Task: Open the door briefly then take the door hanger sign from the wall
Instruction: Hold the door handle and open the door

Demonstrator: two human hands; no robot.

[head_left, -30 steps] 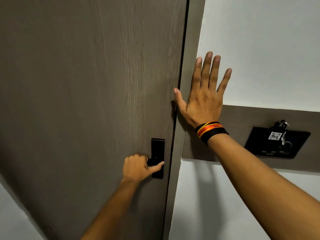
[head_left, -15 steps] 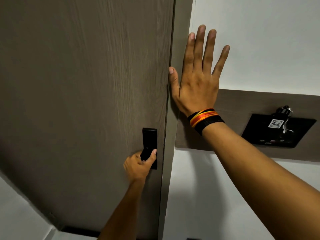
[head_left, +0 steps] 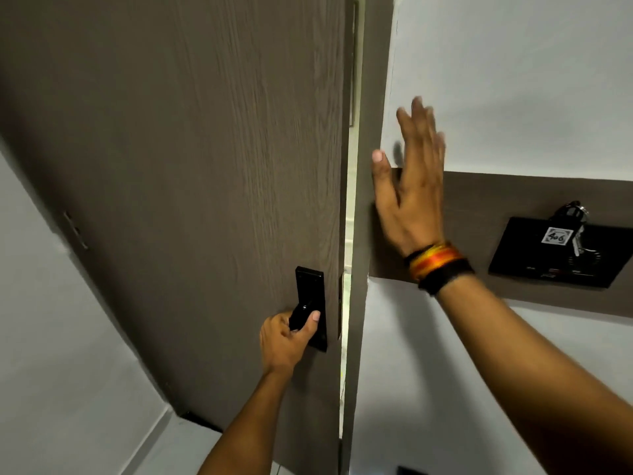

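Head view: I see the left hand (head_left: 286,341) wrapped around the black door handle (head_left: 303,315); the door (head_left: 191,186) is ajar, a bright gap along its frame (head_left: 371,97). Right hand (head_left: 412,186) is spread, motion-blurred, by the wall (head_left: 531,80). Black wall panel (head_left: 534,258) at right carries a tag marked 406 (head_left: 557,236).

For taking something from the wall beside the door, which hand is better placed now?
The right hand: it is open and empty, over the wall beside the door frame. The left hand is closed on the door handle.
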